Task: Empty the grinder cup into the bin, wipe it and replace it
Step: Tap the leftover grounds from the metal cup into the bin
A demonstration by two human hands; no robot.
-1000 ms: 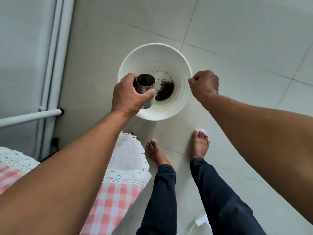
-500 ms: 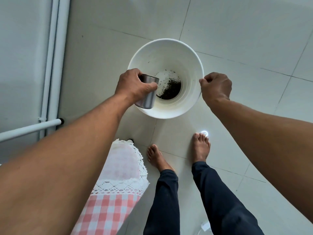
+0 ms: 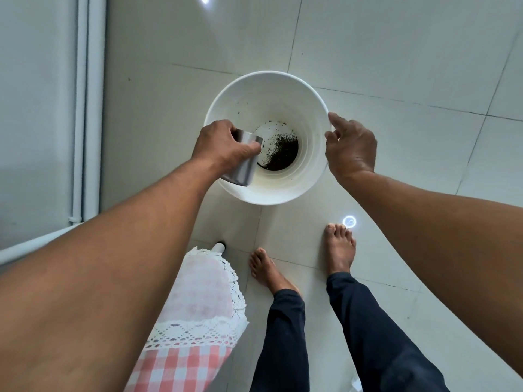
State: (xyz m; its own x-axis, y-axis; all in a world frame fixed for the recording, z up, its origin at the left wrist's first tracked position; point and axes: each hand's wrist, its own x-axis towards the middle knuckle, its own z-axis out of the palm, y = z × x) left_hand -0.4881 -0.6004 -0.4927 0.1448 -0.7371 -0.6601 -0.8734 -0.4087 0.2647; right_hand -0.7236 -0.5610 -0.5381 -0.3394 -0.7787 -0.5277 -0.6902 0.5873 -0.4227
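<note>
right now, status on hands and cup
Left hand grip shut on steel cup, tipped over bin. Right hand open at rim. Nothing blocking.

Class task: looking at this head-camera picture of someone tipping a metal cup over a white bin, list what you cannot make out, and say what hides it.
- Inside of the small steel grinder cup, head view: its mouth faces away and the left hand covers it, so leftover grounds cannot be judged.
- Round white plastic bin: the outer wall is below its rim.
- Right hand: whether its fingertips touch the rim is unclear.
- Pink checked tablecloth with lace edge: the left forearm hides it.
</note>
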